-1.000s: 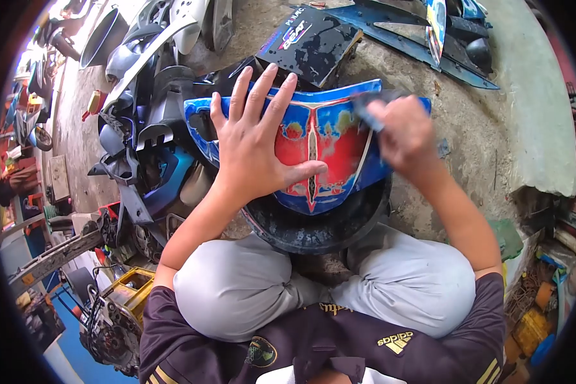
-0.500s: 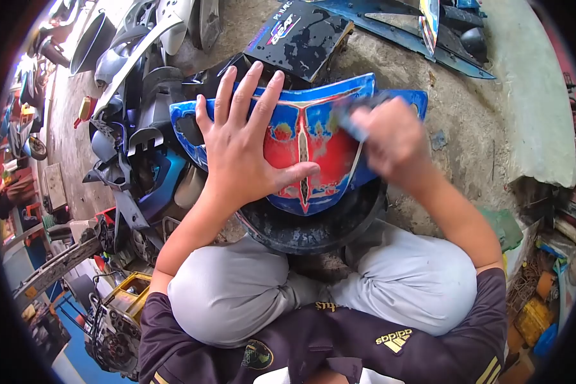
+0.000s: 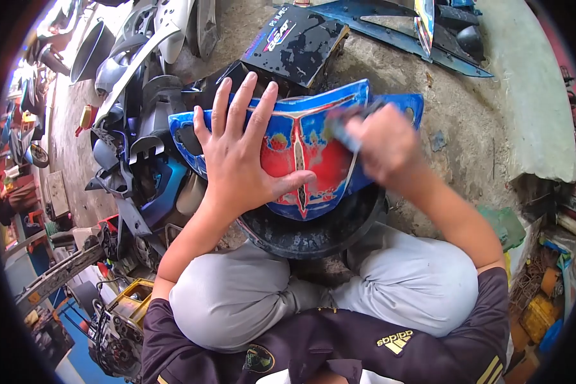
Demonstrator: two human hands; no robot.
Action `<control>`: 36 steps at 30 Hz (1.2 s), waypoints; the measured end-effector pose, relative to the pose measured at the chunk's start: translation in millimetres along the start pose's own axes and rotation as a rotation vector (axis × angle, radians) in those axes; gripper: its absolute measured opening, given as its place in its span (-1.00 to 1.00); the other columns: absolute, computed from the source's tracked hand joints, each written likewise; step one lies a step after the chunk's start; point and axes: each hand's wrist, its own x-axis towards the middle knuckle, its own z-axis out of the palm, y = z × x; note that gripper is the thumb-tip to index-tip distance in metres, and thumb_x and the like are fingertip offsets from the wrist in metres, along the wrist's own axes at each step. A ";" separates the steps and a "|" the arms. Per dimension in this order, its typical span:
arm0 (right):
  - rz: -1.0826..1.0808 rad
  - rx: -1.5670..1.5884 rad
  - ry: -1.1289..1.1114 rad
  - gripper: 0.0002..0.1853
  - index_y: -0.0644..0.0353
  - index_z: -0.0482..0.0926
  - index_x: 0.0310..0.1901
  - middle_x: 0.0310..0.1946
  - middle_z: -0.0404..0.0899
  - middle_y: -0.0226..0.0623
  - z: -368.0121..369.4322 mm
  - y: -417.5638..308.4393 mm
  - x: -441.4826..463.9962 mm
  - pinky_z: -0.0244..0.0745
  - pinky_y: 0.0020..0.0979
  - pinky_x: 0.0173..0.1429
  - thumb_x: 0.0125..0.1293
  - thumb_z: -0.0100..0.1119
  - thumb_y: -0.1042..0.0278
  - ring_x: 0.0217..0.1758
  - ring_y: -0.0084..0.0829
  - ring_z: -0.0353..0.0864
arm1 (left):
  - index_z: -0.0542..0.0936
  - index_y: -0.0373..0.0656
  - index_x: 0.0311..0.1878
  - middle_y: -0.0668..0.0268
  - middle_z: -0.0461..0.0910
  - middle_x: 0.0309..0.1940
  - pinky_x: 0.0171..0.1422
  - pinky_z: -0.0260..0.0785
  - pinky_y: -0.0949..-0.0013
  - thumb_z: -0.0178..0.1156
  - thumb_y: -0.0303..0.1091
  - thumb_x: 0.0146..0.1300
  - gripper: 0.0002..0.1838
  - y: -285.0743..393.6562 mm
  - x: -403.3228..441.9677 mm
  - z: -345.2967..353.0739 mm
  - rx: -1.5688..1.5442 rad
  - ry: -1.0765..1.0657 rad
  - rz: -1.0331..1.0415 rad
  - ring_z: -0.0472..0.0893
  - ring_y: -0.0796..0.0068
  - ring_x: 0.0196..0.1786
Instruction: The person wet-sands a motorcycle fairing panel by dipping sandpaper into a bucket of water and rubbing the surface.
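A blue and red motorcycle fairing panel (image 3: 320, 153), its paint worn through in patches, rests over a black tub (image 3: 294, 237) in front of my crossed legs. Spread flat across the panel's left side is my left hand (image 3: 240, 150), fingers apart and thumb near the middle ridge. My right hand (image 3: 390, 144), blurred by motion, is closed on a dark piece of sandpaper (image 3: 347, 128) against the panel's upper right. The grip hides much of the sandpaper, and blur softens its edges.
A black box (image 3: 294, 45) with wet patches stands beyond the panel. Loose motorcycle body parts (image 3: 153, 115) are piled at the left, with an engine (image 3: 118, 345) lower down. A long dark blue panel (image 3: 390, 38) lies at the back right, near a concrete ledge (image 3: 525, 96).
My right hand and the sandpaper have shifted slightly left and down over the panel. The panel has tipped a little. My left hand stays pressed on it.
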 end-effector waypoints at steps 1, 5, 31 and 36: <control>-0.005 0.041 -0.101 -0.63 0.27 0.68 0.09 -0.30 0.59 -0.22 -4.9 -12.4 2.8 0.50 -0.09 -0.05 0.22 0.39 0.54 -0.24 -0.15 0.61 | 0.37 -0.05 0.75 0.01 0.27 0.76 0.75 -0.22 -0.52 0.45 0.77 -0.11 0.46 0.1 0.9 -0.5 0.009 0.003 -0.002 0.11 -0.23 0.83; 0.076 -0.164 0.026 -0.71 0.25 0.69 0.03 -0.35 0.54 -0.28 -12.2 24.3 1.9 0.51 -0.15 -0.10 0.27 0.36 0.46 -0.30 -0.24 0.58 | 0.37 -0.05 0.75 0.01 0.27 0.76 0.76 -0.24 -0.52 0.45 0.77 -0.11 0.47 2.1 -0.9 -0.1 0.015 -0.023 -0.014 0.12 -0.23 0.83; -0.010 0.048 -0.016 -0.54 0.18 0.72 0.14 -0.42 0.48 -0.34 -3.8 0.2 4.5 0.45 -0.14 -0.13 0.14 0.37 0.58 -0.33 -0.23 0.54 | 0.36 -0.01 0.76 0.06 0.25 0.77 0.76 -0.25 -0.53 0.49 0.71 -0.11 0.44 3.2 -3.4 -2.3 -0.011 -0.006 -0.024 0.10 -0.19 0.84; 0.008 -0.040 -0.023 -0.57 0.18 0.72 0.11 -0.41 0.52 -0.35 -3.7 9.0 3.2 0.48 -0.13 -0.14 0.16 0.37 0.56 -0.32 -0.24 0.58 | 0.39 -0.01 0.74 0.08 0.27 0.77 0.74 -0.24 -0.57 0.48 0.72 -0.11 0.43 4.8 4.9 -3.6 -0.019 0.005 -0.058 0.11 -0.15 0.83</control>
